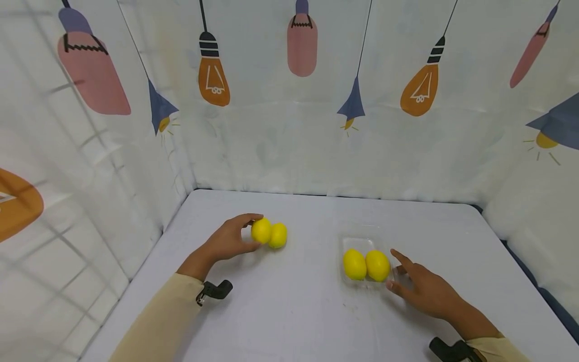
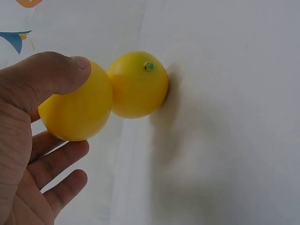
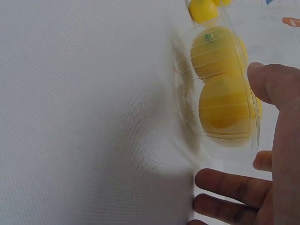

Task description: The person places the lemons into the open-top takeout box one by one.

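Observation:
My left hand (image 1: 227, 240) pinches a yellow lemon (image 1: 261, 231) between thumb and fingers. Right beside it is a second lemon (image 1: 278, 236), which shows a green stem nub in the left wrist view. A clear plastic tray (image 1: 362, 244) stands further right on the table, with one lemon (image 1: 355, 264) and another lemon (image 1: 377, 265) side by side in it. Spread loosely at the tray's right side, my right hand (image 1: 425, 289) holds nothing. Its thumb (image 3: 265, 84) is close to the tray's rim in the right wrist view.
A white-covered table (image 1: 289, 311) carries everything. White curtains (image 1: 280, 141) printed with lamps and bulbs hang behind it and at both sides. Each wrist wears a dark strapped device, such as the left mount (image 1: 218, 290).

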{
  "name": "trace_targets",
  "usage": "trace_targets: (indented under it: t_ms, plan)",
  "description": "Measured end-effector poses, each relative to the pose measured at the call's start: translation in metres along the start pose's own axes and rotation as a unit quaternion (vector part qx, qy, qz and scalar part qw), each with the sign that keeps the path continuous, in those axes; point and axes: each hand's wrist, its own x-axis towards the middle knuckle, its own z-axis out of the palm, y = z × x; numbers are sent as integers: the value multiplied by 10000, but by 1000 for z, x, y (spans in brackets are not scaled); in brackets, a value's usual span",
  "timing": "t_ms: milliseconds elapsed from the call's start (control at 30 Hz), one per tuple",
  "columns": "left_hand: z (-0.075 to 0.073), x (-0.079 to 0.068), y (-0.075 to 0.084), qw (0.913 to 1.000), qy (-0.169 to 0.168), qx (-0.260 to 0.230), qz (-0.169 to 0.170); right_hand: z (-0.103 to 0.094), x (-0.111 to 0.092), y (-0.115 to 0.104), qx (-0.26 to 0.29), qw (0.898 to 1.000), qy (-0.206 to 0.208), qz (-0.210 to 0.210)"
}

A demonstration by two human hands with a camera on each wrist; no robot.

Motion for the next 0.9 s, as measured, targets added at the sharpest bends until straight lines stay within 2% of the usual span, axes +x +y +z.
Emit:
trace_targets:
  t_ms: [433,900]
  plan:
    - [7,17,26,9995,-66,-156,252,1,0,1,6,10000,-19,22]
    - [25,35,54,9985,-203,-84,495,1,0,0,-8,9999,103,-26]
